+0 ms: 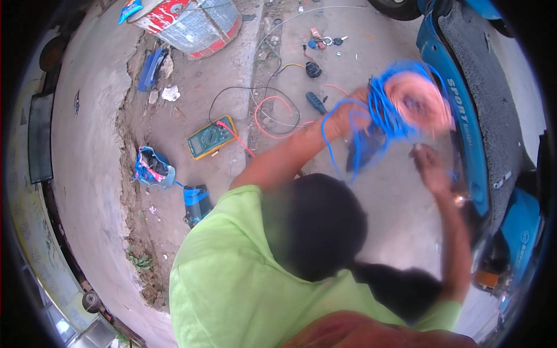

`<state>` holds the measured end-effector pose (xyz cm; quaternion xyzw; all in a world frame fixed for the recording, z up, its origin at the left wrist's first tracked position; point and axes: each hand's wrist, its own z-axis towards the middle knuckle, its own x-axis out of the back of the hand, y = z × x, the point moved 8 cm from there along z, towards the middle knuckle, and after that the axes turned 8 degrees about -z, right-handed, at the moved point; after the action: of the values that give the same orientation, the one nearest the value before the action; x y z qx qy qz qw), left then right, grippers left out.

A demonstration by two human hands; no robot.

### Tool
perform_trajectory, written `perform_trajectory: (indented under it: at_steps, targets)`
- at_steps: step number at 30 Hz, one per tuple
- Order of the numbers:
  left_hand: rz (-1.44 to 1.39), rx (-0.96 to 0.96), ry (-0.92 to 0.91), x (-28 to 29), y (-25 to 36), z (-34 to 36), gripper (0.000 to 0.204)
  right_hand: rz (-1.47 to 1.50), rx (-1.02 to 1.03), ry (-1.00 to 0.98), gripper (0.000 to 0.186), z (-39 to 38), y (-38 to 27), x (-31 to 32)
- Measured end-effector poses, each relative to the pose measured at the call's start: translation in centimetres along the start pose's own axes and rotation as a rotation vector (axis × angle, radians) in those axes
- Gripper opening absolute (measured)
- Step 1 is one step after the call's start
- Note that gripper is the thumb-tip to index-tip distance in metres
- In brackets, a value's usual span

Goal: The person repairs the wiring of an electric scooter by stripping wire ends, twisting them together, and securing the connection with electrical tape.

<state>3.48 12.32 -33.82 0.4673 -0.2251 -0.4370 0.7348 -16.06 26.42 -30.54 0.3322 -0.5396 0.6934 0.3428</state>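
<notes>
My left hand (354,116) is closed around a loose bundle of blue wire (386,113), raised above the ground. Joined to the bundle on its right is a round coil of orange-pink wire (420,104), smeared by motion. A loop of blue wire hangs below my left hand. Just under the coil is my right hand (430,165), its fingers curled together; whatever they may pinch cannot be made out. A dark object behind the hanging wire is partly hidden. My dark-clad knee (316,226) stands between my arms.
A blue scooter (458,110) stands close on the right. Leftward lie a yellow-green multimeter (212,137) with red and black leads, a screwdriver (316,102), a torn blue bag (154,167) and a blue-black object (197,203). Keys (329,42) and a red-grey tub (194,26) are farther off.
</notes>
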Motion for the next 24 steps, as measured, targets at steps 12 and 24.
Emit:
perform_trajectory:
  at_steps: [12,24]
  targets:
    - [0.176,0.469,-0.491,-3.7,0.9,-4.1,0.034,0.088,-0.132,-0.428,0.016,5.4,-8.9,0.0]
    - [-0.085,0.448,-0.202,-1.6,-2.3,-5.5,0.031,1.282,-0.792,-0.460,0.075,0.4,-6.7,-6.4]
